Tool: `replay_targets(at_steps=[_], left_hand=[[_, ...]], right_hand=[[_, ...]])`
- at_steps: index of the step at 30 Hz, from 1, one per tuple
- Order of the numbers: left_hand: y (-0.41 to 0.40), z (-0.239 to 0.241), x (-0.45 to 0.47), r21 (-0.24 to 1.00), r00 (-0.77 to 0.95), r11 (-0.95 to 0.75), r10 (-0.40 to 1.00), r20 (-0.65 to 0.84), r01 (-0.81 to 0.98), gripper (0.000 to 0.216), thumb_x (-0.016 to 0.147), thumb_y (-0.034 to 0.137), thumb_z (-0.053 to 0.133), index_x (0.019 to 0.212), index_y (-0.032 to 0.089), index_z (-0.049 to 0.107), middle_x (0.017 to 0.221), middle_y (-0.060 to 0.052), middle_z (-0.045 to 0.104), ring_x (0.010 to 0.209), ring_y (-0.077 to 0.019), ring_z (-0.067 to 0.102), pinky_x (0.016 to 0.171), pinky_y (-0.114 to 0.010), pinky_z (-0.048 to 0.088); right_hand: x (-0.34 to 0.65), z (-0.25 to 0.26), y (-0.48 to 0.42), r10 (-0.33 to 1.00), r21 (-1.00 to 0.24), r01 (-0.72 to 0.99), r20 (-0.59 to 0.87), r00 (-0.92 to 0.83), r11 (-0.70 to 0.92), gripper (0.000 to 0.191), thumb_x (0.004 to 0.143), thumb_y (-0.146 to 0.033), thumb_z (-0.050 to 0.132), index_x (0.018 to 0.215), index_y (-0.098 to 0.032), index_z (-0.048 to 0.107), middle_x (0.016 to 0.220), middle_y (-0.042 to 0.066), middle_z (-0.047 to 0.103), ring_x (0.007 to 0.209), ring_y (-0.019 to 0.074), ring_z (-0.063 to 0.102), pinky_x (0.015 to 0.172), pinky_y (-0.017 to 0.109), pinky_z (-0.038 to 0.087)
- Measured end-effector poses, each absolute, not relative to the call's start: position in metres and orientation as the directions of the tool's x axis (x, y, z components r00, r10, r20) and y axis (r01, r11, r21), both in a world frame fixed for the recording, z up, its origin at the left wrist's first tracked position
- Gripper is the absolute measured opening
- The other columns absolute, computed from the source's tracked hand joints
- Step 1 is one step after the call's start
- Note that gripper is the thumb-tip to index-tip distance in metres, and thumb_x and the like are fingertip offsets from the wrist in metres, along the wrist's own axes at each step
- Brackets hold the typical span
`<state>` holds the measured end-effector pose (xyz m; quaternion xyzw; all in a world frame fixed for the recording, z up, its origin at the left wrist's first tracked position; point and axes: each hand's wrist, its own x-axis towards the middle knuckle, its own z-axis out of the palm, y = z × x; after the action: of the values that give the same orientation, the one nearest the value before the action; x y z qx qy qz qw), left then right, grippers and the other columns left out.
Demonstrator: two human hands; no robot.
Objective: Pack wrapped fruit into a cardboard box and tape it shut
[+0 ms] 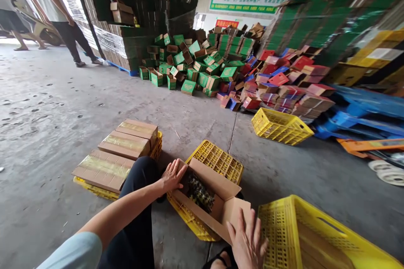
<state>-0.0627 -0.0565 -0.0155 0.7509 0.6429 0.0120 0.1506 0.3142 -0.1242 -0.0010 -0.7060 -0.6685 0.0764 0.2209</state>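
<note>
An uncovered cardboard box [217,178] rests on an upturned yellow plastic crate [221,159] between my legs. Inside lies a dark, green-and-black mottled bundle [200,193]; I cannot make out its kind. My left hand [173,175] lies flat with fingers extended on the box's far-left end. At the opposite end, my right hand [248,239] has its fingers spread against the raised end flap [238,210]. Neither hand grasps anything.
Taped cartons [105,168] sit on a yellow crate at left. A large yellow crate [277,227] holding cardboard stands at right, another yellow crate [280,126] farther off. Green boxes [189,87], red boxes [279,79] and blue pallets [362,109] fill the back. A person [59,8] stands far left.
</note>
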Motion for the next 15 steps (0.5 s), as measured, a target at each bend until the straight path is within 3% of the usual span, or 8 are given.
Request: replay_targets(at_steps=[2,5,9,15], left_hand=[[-0.055,-0.012,-0.062,0.247,0.204,-0.16,0.965,-0.163,0.956,0.116,0.081,0.061,0.082,0.172,0.018,0.025,0.178,-0.027,0.006,0.165,-0.0501,0.007,0.129,-0.067,0.017],[-0.052,-0.003,-0.057,0.279,0.316,-0.272,0.94,-0.128,0.921,0.127,0.076,0.077,0.078,0.172,0.012,0.024,0.177,-0.029,0.012,0.165,-0.0494,0.011,0.13,-0.065,0.017],[-0.049,0.01,-0.053,0.283,0.477,-0.451,0.878,-0.026,0.846,0.127,0.081,0.087,0.065,0.172,0.009,0.023,0.176,-0.027,0.021,0.163,-0.0478,0.021,0.132,-0.062,0.014],[-0.047,0.017,-0.063,0.305,0.592,-0.562,0.806,-0.005,0.769,0.128,0.081,0.092,0.06,0.175,0.018,0.013,0.179,-0.021,0.007,0.165,-0.0477,0.008,0.131,-0.068,0.009]], right_hand=[[0.311,0.001,-0.126,0.975,-0.271,0.959,0.222,-0.018,0.079,0.064,0.103,-0.053,0.041,0.15,-0.016,0.066,0.169,0.024,0.042,0.16,0.0479,0.03,0.123,0.081,0.017],[0.318,-0.001,-0.118,0.988,-0.108,0.983,0.071,-0.139,0.146,0.076,0.102,-0.061,0.035,0.15,-0.009,0.062,0.167,0.028,0.043,0.159,0.046,0.034,0.123,0.078,0.021],[0.332,-0.01,-0.101,0.989,-0.051,0.997,-0.129,-0.07,0.064,0.093,0.091,-0.073,0.042,0.157,-0.008,0.054,0.17,0.029,0.037,0.161,0.0466,0.03,0.121,0.074,0.032],[0.337,-0.017,-0.096,0.972,0.023,0.997,-0.224,-0.066,0.073,0.125,0.07,-0.083,0.055,0.163,-0.001,0.043,0.176,0.029,0.02,0.164,0.0477,0.018,0.128,0.071,0.022]])
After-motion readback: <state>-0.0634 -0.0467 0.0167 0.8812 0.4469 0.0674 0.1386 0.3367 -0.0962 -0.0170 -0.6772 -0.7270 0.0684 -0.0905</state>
